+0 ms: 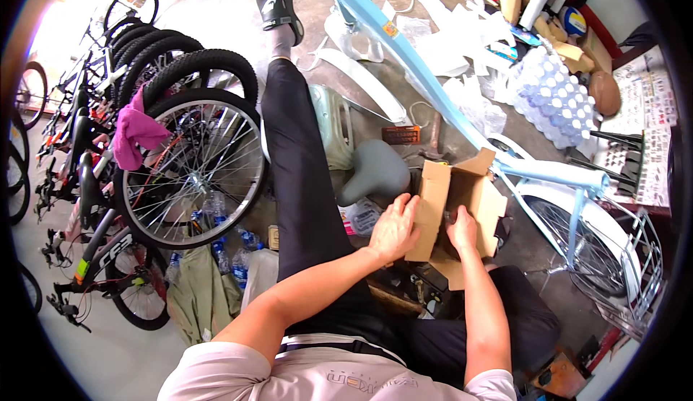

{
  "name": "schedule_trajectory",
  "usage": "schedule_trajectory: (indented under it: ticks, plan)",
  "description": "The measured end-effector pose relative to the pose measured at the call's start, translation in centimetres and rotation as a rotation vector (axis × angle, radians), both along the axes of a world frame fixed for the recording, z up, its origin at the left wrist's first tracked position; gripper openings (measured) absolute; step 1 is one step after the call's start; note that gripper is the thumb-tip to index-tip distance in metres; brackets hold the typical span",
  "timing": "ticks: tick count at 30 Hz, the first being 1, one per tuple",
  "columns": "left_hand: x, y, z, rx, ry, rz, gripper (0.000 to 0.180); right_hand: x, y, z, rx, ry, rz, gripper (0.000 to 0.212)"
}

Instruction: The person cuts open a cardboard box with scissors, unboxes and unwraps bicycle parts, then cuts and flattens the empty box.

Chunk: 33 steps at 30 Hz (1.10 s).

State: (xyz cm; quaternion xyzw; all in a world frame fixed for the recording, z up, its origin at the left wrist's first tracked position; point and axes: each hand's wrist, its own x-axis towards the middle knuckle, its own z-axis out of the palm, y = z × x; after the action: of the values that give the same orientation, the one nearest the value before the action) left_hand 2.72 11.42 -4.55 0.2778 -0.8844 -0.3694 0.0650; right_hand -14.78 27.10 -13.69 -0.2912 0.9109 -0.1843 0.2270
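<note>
An open brown cardboard box [482, 197] stands tilted in front of me, its flaps spread outward. My left hand [395, 229] lies against the box's left side with its fingers stretched out. Inside the box opening is my right hand [462, 229], its fingers curled. Whatever those fingers hold, if anything, is hidden by the hand and the shadow in the box. Just beyond my left hand rests a grey bicycle saddle [377, 170]. A light blue bicycle frame [404, 51] slants past the box's far side.
Several bicycles are packed on the left, with a wheel [193, 170] nearest and a pink cloth [137, 130] on it. A hammer [434, 137] and a white mudguard [364, 83] lie beyond the box. Bubble wrap [552, 94] sits at the right, above a rear wheel [577, 235].
</note>
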Motion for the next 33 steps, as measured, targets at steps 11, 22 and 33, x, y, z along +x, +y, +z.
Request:
schedule_trajectory:
  ticks: [11, 22, 33]
  plan:
    - [1.0, -0.9, 2.0, 0.189, 0.188, -0.039, 0.038, -0.9, -1.5, 27.3, -0.146, 0.009, 0.291, 0.010]
    - [0.4, -0.1, 1.6, 0.585, 0.136, 0.022, 0.025, -1.3, -4.6, 24.3, -0.485, -0.336, 0.054, 0.019]
    - [-1.0, -0.9, 7.8, 1.738, 0.518, 0.086, 0.032, -0.4, -5.1, 23.5, -0.663, -1.205, -0.100, 0.037]
